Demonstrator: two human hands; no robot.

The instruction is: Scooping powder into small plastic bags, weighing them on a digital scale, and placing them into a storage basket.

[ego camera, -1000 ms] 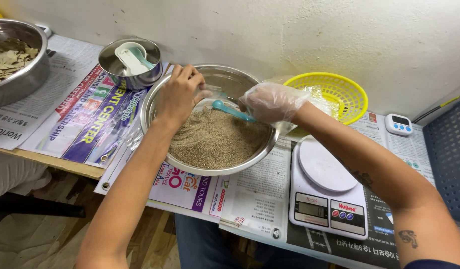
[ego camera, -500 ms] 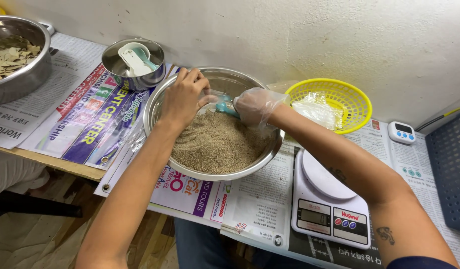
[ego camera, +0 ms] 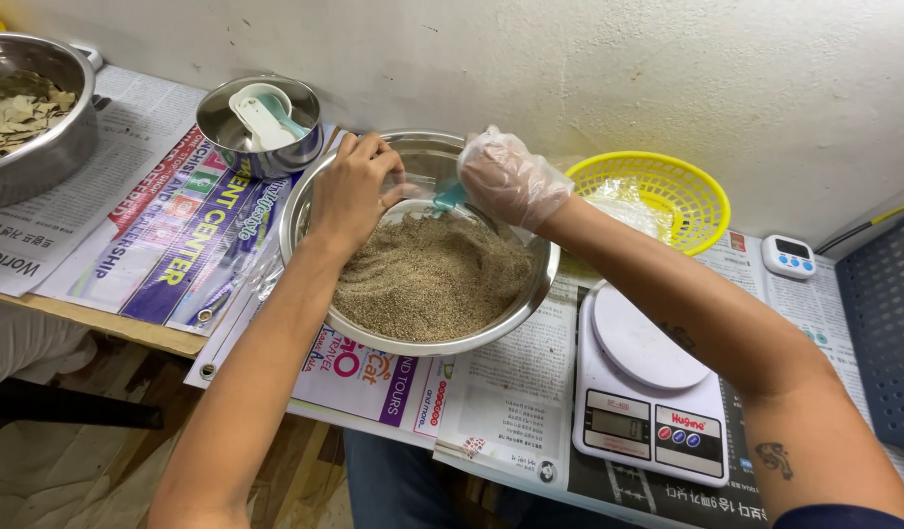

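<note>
The big steel bowl point(ego camera: 422, 245) sits on the newspaper-covered surface point(ego camera: 511, 411), well filled with fine tan seeds point(ego camera: 427, 279). The left hand point(ego camera: 354, 191), bare, is curled over the far left rim and seems to pinch a clear little bag or cup point(ego camera: 408, 196) held open above the seeds; I cannot tell exactly which it is. The right hand point(ego camera: 506, 176), in a thin plastic glove, is closed around a teal scoop point(ego camera: 447, 199) whose bowl end points into that opening. As I judge it, a portion is being filled right now: the heap is barely dented, the white scale point(ego camera: 648, 387) beside the bowl carries nothing on its platter, so weighing looks not yet done. The yellow basket point(ego camera: 658, 196) behind holds some clear plastic.

Compared with half a second ago, the two hands have drawn closer together at the back of the bowl, and the scoop has risen out of the seeds toward the left hand. The small bowl with measuring spoons point(ego camera: 261, 122) and the pan of dried leaves point(ego camera: 25, 108) have not been touched.
</note>
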